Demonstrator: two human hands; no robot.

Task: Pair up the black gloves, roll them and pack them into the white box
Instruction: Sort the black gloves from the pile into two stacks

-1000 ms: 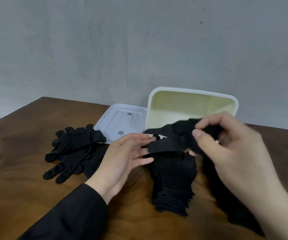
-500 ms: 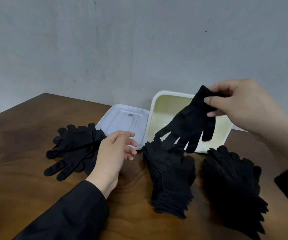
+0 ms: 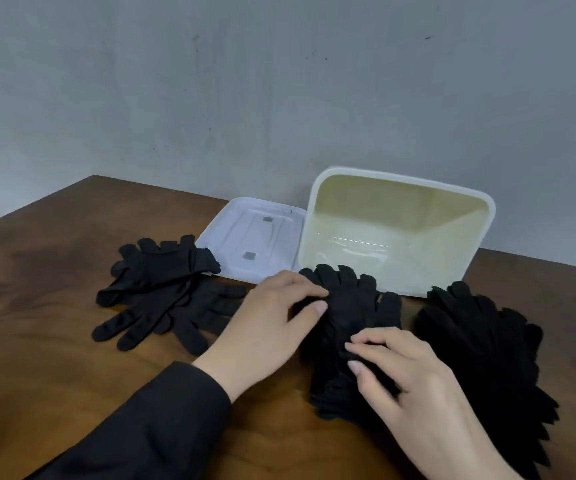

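Both hands, left [image 3: 272, 320] and right [image 3: 407, 372], rest fingers relaxed atop the middle glove stack [image 3: 352, 327] mid-table; square cuffs before rolling toward the box [image 3: 452, 244].

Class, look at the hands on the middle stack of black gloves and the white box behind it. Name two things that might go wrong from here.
1. Both the left hand and the right hand are on the middle stack; several thin gloves may lift together instead of one, spoiling the pairing.
2. The white box is tipped toward the person, its near rim right behind the stack, so a nudge may shift or tip it.
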